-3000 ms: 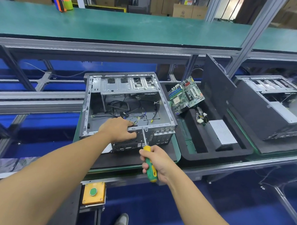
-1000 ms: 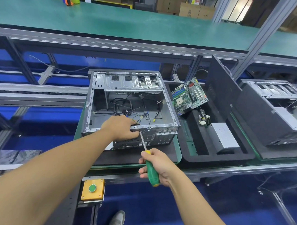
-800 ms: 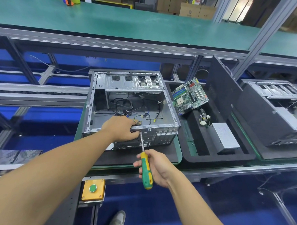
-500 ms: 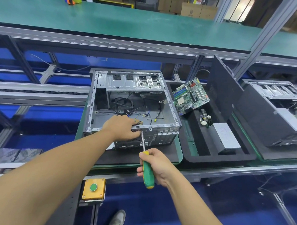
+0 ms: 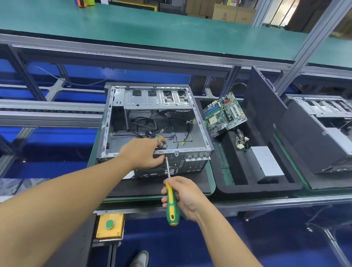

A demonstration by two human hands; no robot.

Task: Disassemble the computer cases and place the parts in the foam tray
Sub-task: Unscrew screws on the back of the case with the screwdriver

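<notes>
An open grey computer case (image 5: pixel 199 126) lies on its side on a green-edged pallet, with loose black cables inside. My left hand (image 5: pixel 142 153) grips the case's near top rail by the rear panel. My right hand (image 5: pixel 186 194) holds a green-and-yellow screwdriver (image 5: pixel 171 203), whose tip meets the rear panel just below the rail, beside my left fingers. To the right, the black foam tray (image 5: pixel 249 187) holds a green motherboard (image 5: pixel 224 114) leaning at its far end, a cable bundle and a silver power supply (image 5: pixel 265 161).
A dark side panel (image 5: pixel 261 108) stands upright between the foam tray and a second case (image 5: pixel 320 136) at far right. A yellow box with a green button (image 5: pixel 109 225) sits below the bench edge. A green shelf runs overhead behind the case.
My right hand has shifted its hold on the screwdriver handle and turned it, the shaft staying at the rear panel. My left hand has stayed on the rail.
</notes>
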